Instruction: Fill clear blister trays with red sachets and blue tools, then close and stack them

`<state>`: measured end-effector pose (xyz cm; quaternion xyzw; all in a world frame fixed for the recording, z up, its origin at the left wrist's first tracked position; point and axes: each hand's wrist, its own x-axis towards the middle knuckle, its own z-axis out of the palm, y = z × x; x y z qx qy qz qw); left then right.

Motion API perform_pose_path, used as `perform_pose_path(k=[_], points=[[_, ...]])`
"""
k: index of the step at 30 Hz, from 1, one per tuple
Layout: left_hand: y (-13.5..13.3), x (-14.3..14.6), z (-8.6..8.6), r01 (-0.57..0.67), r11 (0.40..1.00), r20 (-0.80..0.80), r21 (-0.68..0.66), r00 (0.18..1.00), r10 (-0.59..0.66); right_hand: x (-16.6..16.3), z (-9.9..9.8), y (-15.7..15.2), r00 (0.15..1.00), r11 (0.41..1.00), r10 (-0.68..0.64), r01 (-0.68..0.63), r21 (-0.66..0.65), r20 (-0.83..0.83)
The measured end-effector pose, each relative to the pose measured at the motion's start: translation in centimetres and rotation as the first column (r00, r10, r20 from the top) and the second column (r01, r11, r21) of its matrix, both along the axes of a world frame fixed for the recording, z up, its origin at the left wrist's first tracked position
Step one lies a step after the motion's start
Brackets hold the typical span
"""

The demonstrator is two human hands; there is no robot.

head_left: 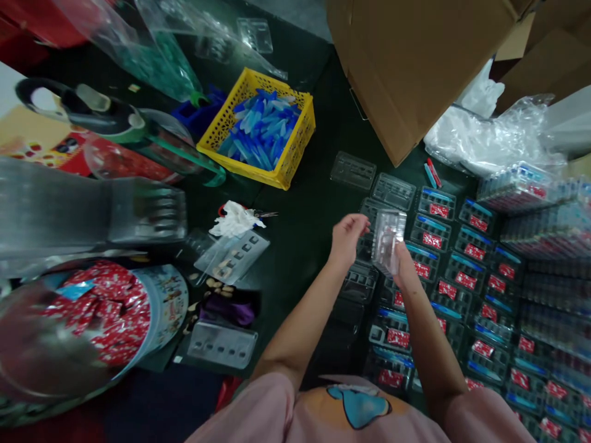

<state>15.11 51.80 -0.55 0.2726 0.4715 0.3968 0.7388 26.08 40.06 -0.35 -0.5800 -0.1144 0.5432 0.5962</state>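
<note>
My right hand (402, 263) grips a small stack of clear plastic blister trays (388, 239), held upright above the dark table. My left hand (347, 237) is just to the left of the stack, fingers curled in a pinch near its edge; I cannot make out anything in them. Below both hands lie rows of clear trays (434, 237) filled with red-and-white packets and blue pieces. A few empty trays (393, 191) lie just beyond the hands.
A yellow basket (295, 157) of blue plastic pieces stands at the back centre. A round tin (159, 320) of red packets sits at the left. Cardboard boxes (406, 67) and plastic bags (489, 138) are at the back right. Stacked filled trays (540, 197) rise at the right.
</note>
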Motion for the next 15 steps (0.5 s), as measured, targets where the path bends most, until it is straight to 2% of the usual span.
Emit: perform_pose_path(k=[1, 3, 5, 11, 15], points=[[-1.3, -0.6, 1.0, 0.122, 0.993, 0.040, 0.004, 0.992, -0.122, -0.3, -0.1, 0.2, 0.998, 1.000, 0.025, -0.025, 0.009, 0.051], [-3.0, -1.5, 2.4, 0.261, 0.965, 0.098, -0.020, 0.961, -0.258, -0.9, -0.1, 0.5, 0.990, 0.997, 0.075, -0.078, 0.018, 0.120], [-3.5, -2.1, 2.9, 0.297, 0.954, 0.118, -0.049, 0.950, -0.290, -1.2, -0.1, 0.5, 0.983, 0.993, 0.117, -0.120, 0.014, 0.141], [-2.7, -3.2, 2.5, 0.364, 0.927, 0.138, -0.096, 0.927, -0.349, -1.7, -0.4, 0.0, 0.972, 0.982, 0.190, -0.186, -0.038, 0.142], [-2.9, -3.8, 2.8, 0.380, 0.911, 0.166, -0.158, 0.920, -0.355, -2.1, -0.4, -0.2, 0.970, 0.976, 0.218, -0.216, -0.030, 0.103]])
